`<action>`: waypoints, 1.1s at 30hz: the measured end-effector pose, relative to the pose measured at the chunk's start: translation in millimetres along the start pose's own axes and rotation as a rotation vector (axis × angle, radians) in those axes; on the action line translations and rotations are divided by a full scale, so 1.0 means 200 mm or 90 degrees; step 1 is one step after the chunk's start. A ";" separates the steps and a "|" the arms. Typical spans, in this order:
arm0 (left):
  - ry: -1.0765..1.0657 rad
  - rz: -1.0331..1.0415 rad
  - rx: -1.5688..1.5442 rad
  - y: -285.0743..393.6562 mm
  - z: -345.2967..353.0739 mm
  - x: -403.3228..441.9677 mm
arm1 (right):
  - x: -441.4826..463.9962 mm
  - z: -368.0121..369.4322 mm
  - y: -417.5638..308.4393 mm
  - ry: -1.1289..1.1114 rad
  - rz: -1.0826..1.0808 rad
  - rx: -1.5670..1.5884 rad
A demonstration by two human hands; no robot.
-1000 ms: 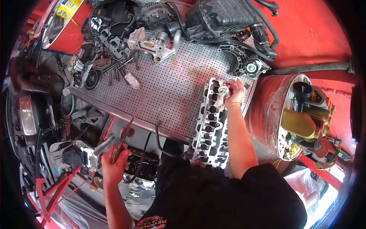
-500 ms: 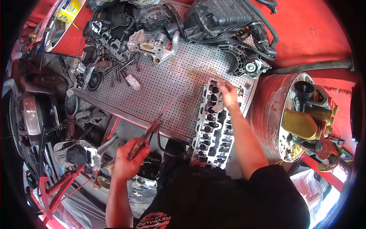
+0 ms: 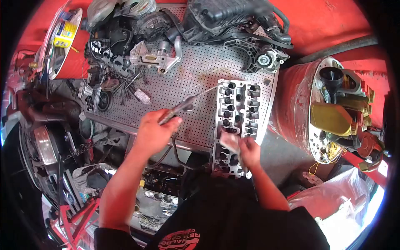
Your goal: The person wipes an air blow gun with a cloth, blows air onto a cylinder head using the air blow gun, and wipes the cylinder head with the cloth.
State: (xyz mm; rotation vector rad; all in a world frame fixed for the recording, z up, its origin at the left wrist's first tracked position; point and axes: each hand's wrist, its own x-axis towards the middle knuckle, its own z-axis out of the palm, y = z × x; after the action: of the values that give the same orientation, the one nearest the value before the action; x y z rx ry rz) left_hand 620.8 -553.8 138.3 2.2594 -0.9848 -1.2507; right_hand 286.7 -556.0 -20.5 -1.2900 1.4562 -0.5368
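My left hand [image 3: 156, 130] is wrapped round the dark handle of a long thin-shafted tool [image 3: 177, 109], whose exact kind I cannot make out. Its pale shaft reaches up and right, and the tip appears at the upper left corner of a metal cylinder head [image 3: 242, 98]. That cylinder head lies lengthwise on the perforated metal table [image 3: 193, 66], with rows of round bores facing up. Over its lower half, my right hand [image 3: 250, 154] grips a pale rag [image 3: 230, 142], blurred by motion. Hand and rag hide part of the head; contact with it is unclear.
Bolts [image 3: 129, 85], a crumpled wrapper [image 3: 142, 96] and a metal bracket [image 3: 156, 60] lie on the table's left. A black plastic housing [image 3: 221, 18] and a pulley part [image 3: 264, 60] sit at the back. A red drum [image 3: 293, 100] bearing bottles and a funnel [image 3: 332, 75] stands right.
My right hand has come down the cylinder head toward me with the rag. My left hand has moved up and right, tilting the tool toward the head. The view has shifted slightly.
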 end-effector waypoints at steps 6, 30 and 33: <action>-0.047 -0.077 -0.039 0.10 -0.04 0.12 | -0.32 -0.12 0.14 -0.017 0.175 0.002; 0.108 -0.077 -0.261 -0.19 0.07 -0.66 | 0.60 0.26 -0.04 0.023 -0.497 -0.500; 0.126 -0.095 -0.290 -0.25 0.07 -0.67 | 0.45 0.21 -0.09 -0.028 -0.492 -0.519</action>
State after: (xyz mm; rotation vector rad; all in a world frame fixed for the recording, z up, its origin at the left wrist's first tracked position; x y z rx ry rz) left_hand 580.0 -422.4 178.1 2.0667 -0.4138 -1.1421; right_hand 345.0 -630.5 -56.4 -2.5319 1.1199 -0.3917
